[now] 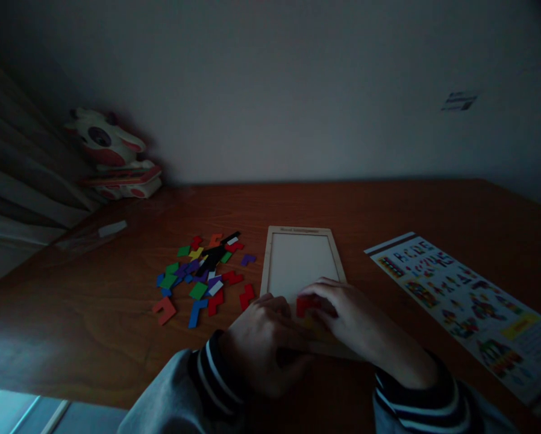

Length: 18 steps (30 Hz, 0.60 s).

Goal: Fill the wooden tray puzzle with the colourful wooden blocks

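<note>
A pale wooden puzzle tray (265, 271) lies flat on the table in front of me, its far part bare inside. My right hand (340, 307) reaches over the tray's near half, fingers curled around a red puzzle piece (303, 305). Close below it, something yellow (316, 328) shows dimly in the tray, partly hidden by the fingers. My left hand (270, 340) is closed at the near left corner of the tray, seemingly gripping its edge; some of its fingertips are hidden. Left of the tray are loose puzzle pieces (199, 290) in several colours, including a red one (247, 296) near my left knuckles.
A printed pattern sheet (464, 301) lies to the right of the tray. A cow-shaped toy (117, 157) stands at the back left by a curtain (17, 163). Behind the wooden table (388, 208) rises a wall. A small white strip (112, 228) lies at the left.
</note>
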{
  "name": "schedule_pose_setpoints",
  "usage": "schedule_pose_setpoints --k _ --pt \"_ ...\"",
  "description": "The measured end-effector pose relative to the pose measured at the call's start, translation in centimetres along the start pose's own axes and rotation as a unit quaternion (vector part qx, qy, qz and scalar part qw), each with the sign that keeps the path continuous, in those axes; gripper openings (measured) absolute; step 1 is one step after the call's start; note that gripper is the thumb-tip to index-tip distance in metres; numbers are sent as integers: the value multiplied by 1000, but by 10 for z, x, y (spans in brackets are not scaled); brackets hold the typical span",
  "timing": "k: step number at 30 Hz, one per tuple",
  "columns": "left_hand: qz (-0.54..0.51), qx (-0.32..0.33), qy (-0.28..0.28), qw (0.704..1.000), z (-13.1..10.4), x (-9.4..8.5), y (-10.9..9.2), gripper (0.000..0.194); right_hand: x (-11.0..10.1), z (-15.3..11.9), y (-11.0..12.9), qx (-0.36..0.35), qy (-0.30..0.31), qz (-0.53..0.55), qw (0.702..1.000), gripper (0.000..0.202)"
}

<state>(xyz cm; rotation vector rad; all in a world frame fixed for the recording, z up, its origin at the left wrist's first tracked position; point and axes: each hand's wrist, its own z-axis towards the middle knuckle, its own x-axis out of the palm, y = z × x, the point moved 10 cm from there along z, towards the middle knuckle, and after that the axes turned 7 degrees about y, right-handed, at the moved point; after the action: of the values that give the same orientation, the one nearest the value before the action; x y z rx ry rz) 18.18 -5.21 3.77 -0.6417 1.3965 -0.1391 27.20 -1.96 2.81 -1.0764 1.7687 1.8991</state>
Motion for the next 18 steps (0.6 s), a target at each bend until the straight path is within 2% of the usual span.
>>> schedule_pose_setpoints --k 4,7,10,12,14,18 --pt "-4 4 -4 1000 0 1 0 15 3 -2 5 -16 10 20 1000 37" --pt "-15 37 -16 999 0 -1 -4 14 6 -2 5 -26 16 28 999 32" --pt "-18 64 -79 995 -4 -17 -2 17 4 -2 0 -26 8 14 1000 29" --pt "8 43 -137 990 -10 -31 8 16 1 -3 -5 -19 0 -1 1000 26" --pt "45 10 -168 985 -16 -38 19 16 -4 -5 -9 -4 -5 -17 1000 24" --pt "85 -34 -149 985 -19 -33 32 17 -11 -11 -17 25 -5 -40 999 21"
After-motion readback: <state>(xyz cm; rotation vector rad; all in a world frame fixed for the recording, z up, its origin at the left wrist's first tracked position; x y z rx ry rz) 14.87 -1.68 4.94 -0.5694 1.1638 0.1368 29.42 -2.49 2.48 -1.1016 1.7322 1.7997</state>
